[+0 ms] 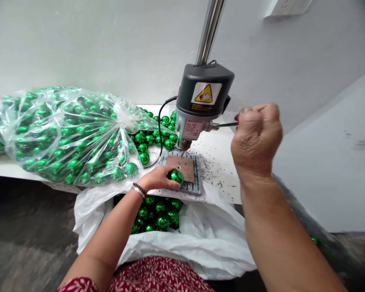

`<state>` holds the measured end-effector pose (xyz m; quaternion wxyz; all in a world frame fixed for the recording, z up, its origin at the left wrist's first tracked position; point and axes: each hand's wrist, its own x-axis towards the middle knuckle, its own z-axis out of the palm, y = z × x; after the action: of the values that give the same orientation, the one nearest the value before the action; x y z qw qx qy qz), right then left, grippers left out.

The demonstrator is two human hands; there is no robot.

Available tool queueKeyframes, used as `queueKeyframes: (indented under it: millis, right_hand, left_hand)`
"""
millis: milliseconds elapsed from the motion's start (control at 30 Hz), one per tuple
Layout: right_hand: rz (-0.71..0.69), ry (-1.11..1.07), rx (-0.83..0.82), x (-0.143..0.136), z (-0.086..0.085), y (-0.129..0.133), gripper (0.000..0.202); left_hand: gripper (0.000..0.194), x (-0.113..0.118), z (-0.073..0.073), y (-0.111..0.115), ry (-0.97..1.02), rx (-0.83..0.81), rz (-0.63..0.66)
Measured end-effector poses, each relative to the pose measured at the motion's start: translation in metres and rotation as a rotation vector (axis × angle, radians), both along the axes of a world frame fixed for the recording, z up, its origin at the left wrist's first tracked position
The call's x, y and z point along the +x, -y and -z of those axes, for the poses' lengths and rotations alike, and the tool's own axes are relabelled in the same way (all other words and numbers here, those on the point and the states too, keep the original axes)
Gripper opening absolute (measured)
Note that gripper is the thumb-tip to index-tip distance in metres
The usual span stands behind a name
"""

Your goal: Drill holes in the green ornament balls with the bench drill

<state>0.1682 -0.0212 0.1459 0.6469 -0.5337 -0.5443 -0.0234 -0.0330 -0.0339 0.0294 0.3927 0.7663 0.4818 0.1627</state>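
My left hand (160, 178) is closed on a shiny green ball (175, 177), holding it over the front edge of a brown pad (187, 168). That pad lies on the grey base plate (197, 186) of a small bench drill (205, 89). The drill's chuck (185, 144) is above and behind the ball, apart from it. On the right, my right hand (256, 136) is wrapped round the end of the drill's lever (226, 125). Its fingertips are mostly hidden behind the fist.
A clear plastic bag (69, 138) full of green balls lies on the white table (222, 174) at left. Loose balls (149, 140) sit beside the drill. Dark shavings litter the table. An open white sack (213, 239) with green balls hangs at the front edge.
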Motion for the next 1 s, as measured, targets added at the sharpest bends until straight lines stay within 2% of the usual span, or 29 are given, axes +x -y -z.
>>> queueKeyframes:
  millis: [33, 100, 167, 233, 333, 433, 567, 633, 700, 767, 867, 933, 1000]
  right_hand:
    - [-0.004, 0.0, -0.002, 0.0, 0.001, 0.001, 0.024]
    - [-0.011, 0.0, 0.006, 0.0, 0.002, 0.001, 0.022]
    - [-0.013, -0.015, 0.014, -0.001, 0.002, 0.001, 0.021]
    - [-0.019, -0.038, 0.003, -0.001, 0.001, 0.002, 0.021]
    - [-0.031, -0.04, -0.022, -0.001, 0.001, 0.002, 0.021]
    - [-0.041, -0.036, -0.032, 0.0, 0.002, 0.002, 0.022]
    - [-0.049, -0.039, -0.02, 0.0, 0.003, 0.003, 0.023]
    - [-0.042, -0.032, -0.016, -0.001, 0.003, 0.003, 0.023]
    - [-0.049, -0.026, -0.002, -0.002, 0.003, 0.003, 0.023]
    - [-0.064, -0.024, 0.028, -0.002, 0.003, 0.002, 0.023]
    - [-0.079, -0.034, 0.059, -0.001, 0.004, 0.002, 0.023]
    - [-0.086, -0.034, 0.053, -0.001, 0.004, 0.002, 0.022]
    - [-0.089, -0.032, 0.05, -0.001, 0.003, 0.002, 0.022]
  left_hand:
    - [0.055, -0.007, -0.003, 0.005, -0.018, -0.023, 0.042]
    - [0.055, -0.021, -0.009, 0.009, -0.052, -0.001, -0.012]
    - [0.044, -0.032, -0.012, 0.005, -0.133, 0.111, -0.186]
    - [0.035, -0.04, -0.012, -0.006, -0.296, 0.232, -0.37]
    - [0.038, -0.045, -0.007, -0.025, -0.57, 0.246, -0.555]
    - [0.042, -0.047, 0.001, -0.036, -0.701, 0.161, -0.573]
    - [0.056, -0.049, 0.008, -0.036, -0.684, 0.176, -0.518]
    - [0.057, -0.05, 0.009, -0.033, -0.54, 0.213, -0.503]
    - [0.057, -0.048, 0.008, -0.028, -0.233, 0.193, -0.468]
    - [0.056, -0.044, 0.009, -0.021, 0.202, 0.047, -0.422]
    - [0.057, -0.036, 0.012, -0.012, 0.768, -0.3, -0.353]
    - [0.061, -0.031, 0.017, -0.008, 0.955, -0.454, -0.332]
    - [0.062, -0.027, 0.022, -0.007, 1.023, -0.522, -0.333]
